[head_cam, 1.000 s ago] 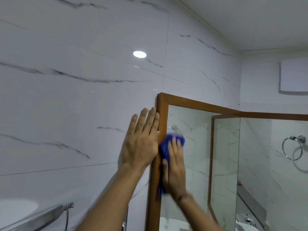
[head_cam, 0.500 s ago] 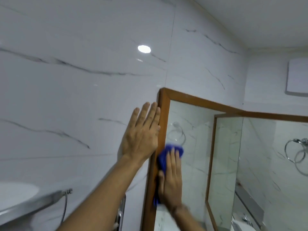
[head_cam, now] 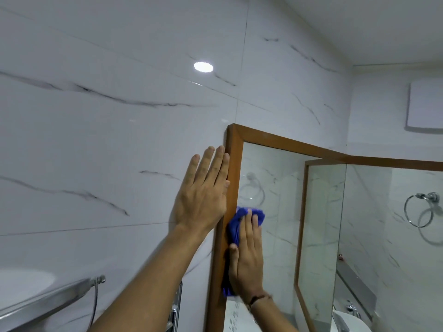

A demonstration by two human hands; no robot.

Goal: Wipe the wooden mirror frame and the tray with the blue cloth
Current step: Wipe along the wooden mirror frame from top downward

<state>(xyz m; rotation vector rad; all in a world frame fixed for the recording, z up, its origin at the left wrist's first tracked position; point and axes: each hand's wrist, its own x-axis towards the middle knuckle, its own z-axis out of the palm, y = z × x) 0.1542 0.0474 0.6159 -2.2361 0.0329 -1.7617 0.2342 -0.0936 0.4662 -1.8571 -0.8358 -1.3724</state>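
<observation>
A wooden mirror frame hangs on the white marble wall, its left upright running down the middle of the view. My left hand lies flat and open on the wall, fingers touching the frame's outer edge. My right hand presses a blue cloth flat against the frame's inner edge and the glass, lower than the left hand. Most of the cloth is hidden under the palm. No tray is in view.
A steel shelf with a hose fitting juts out at the lower left. A chrome towel ring hangs on the right wall. A tap and basin show at the bottom right. A white wall box sits high right.
My right hand has slid the blue cloth down the frame's left upright. My left hand stays flat on the wall beside the frame.
</observation>
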